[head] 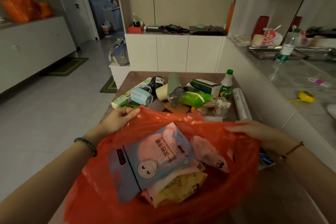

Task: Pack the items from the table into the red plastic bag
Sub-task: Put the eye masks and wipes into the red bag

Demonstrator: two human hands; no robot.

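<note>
The red plastic bag (101,183) lies wide open at the near end of the table (234,78). My left hand (119,117) pinches its far left rim. My right hand (258,131) grips the far right rim. Inside the bag lie a blue-and-pink glove packet (151,160), a pink packet (209,152) and a yellow packet (178,187). Beyond the bag, on the table, sit a green snack pack (195,98), a grey tube (174,87), a green-capped bottle (226,85), a light blue box (141,94), a jar of cotton swabs (221,106) and a white roll (241,102).
A grey marble counter (291,82) runs along the right with a water bottle (287,47), metal trays (265,52) and a yellow tool (305,96). White cabinets (172,51) stand behind the table. Tiled floor with green mats (67,66) lies to the left.
</note>
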